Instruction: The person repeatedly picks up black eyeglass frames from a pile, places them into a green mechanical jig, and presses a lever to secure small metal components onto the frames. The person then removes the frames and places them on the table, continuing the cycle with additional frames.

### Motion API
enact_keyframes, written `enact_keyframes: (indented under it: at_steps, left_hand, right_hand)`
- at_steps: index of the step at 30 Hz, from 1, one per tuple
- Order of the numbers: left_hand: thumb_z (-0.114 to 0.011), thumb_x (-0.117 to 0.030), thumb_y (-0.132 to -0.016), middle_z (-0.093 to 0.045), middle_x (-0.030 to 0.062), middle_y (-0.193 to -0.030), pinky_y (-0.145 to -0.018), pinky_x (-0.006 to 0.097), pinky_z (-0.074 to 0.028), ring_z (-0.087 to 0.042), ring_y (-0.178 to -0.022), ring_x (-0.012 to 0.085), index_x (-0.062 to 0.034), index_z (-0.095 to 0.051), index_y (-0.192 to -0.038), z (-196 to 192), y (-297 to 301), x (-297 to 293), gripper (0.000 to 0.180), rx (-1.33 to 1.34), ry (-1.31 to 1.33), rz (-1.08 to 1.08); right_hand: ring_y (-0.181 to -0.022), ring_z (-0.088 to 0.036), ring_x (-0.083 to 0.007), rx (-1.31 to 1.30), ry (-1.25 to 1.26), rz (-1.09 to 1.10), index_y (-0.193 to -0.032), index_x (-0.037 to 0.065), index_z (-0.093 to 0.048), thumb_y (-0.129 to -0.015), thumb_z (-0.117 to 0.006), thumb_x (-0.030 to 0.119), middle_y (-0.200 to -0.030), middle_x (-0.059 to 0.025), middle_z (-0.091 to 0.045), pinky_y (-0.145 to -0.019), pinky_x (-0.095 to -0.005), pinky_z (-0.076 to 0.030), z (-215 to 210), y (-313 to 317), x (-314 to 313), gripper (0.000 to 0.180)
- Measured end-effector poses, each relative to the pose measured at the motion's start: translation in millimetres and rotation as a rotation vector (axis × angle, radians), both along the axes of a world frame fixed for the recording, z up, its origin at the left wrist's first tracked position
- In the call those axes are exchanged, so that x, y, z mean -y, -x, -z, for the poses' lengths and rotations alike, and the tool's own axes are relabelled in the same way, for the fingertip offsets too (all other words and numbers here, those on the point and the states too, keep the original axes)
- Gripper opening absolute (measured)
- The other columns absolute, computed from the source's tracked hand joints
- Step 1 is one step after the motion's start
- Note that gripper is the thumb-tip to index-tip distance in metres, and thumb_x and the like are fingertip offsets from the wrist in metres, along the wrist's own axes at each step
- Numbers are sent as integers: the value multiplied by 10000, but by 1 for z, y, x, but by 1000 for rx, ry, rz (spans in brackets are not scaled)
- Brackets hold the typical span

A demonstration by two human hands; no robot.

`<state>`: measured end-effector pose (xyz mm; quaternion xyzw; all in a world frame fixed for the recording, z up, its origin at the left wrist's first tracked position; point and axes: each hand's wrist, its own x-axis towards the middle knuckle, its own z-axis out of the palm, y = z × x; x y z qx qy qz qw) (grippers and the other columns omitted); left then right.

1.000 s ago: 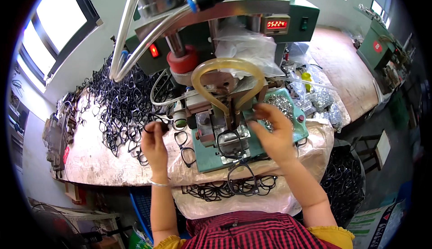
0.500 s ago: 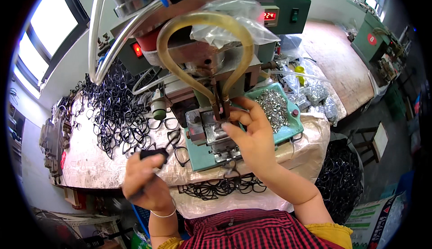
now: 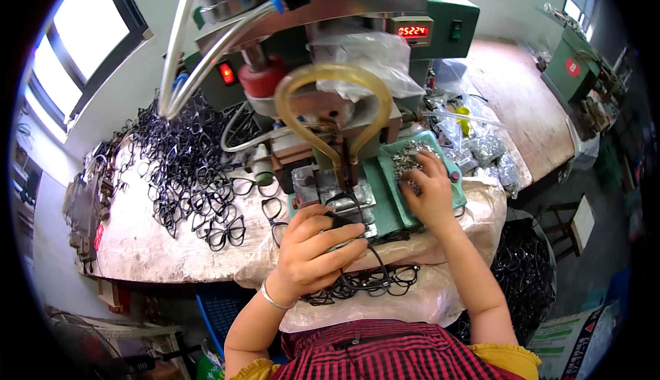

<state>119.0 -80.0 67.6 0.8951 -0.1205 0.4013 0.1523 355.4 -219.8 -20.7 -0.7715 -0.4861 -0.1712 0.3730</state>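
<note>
My left hand (image 3: 317, 253) is closed around a black eyeglass frame (image 3: 375, 282) in front of the bench press. One rim of the frame reaches up to the metal jig (image 3: 364, 201) below the two clamp arms (image 3: 346, 174); the lower rim hangs toward me. A black piece (image 3: 337, 222) shows between the thumb and fingers, and its shape is partly hidden. My right hand (image 3: 432, 194) reaches into a green tray (image 3: 405, 205), its bent fingers apart and the tips among small silvery metal parts (image 3: 411, 153). Whether a part is between those fingertips cannot be seen.
A loop of yellowish hose (image 3: 333, 71) hangs before the press, with a red cylinder (image 3: 262, 77) beside it. Tangled black eyeglass frames (image 3: 185, 146) cover the bench at left. More frames (image 3: 402, 280) lie along the front edge. Plastic bags (image 3: 485, 145) sit behind the tray.
My left hand has brought the eyeglass frame rightward to the press. The right hand has left the jig and moved into the parts tray. A rod now shows above the red cylinder.
</note>
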Motion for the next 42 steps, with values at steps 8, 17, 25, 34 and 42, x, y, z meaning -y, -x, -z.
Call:
enact_keyframes:
  at_steps: [8, 17, 25, 34, 42]
  left_hand:
    - [-776, -177, -786, -664, 75, -1275, -997, 456, -497, -620, -971, 243, -110, -696, -1082, 22, 50, 28, 313, 86, 20, -285]
    - [-667, -27, -890, -671, 126, -1050, -928, 396, -449, -595, -1015, 299, 0, -657, -1039, 13, 185, -82, 151, -3, 141, -1307]
    - [-694, -38, -759, -658, 112, -901, -786, 463, -470, -591, -883, 353, -53, -616, -947, 152, 147, -119, 205, -390, 120, -1511]
    - [-499, 14, -941, -441, -47, -859, -616, 203, -347, -389, -709, 39, -37, -588, -1249, 90, 137, -101, 325, 61, 1280, -712]
    - [-553, -158, -1043, -631, -3, -1008, -741, 213, -480, -574, -842, 70, -41, -626, -1096, 102, 63, -86, 148, 223, 1184, -538]
  right_hand:
    - [-849, -635, -392, 11, -159, 45, -896, 0, -617, -814, -631, 57, -865, -172, -648, -785, -437, -505, -13, -16, -8, 101]
    - [-751, -550, -63, -945, -728, -7, -903, 54, -616, -863, -673, 5, -817, 19, -615, -697, -202, -427, 24, -14, 10, 84]
    - [-797, -616, -89, -887, -543, -15, -961, 22, -710, -840, -717, 9, -868, -8, -686, -753, -225, -472, 3, -4, -17, 122]
    - [-888, -670, -193, -636, -338, 183, -929, 12, -726, -797, -723, 1, -921, -82, -713, -814, -303, -506, -8, 19, 79, 132]
    - [-907, -656, -162, -742, -450, -315, -1062, -4, -645, -797, -712, -16, -932, -75, -686, -846, -286, -501, -63, 70, -38, 273]
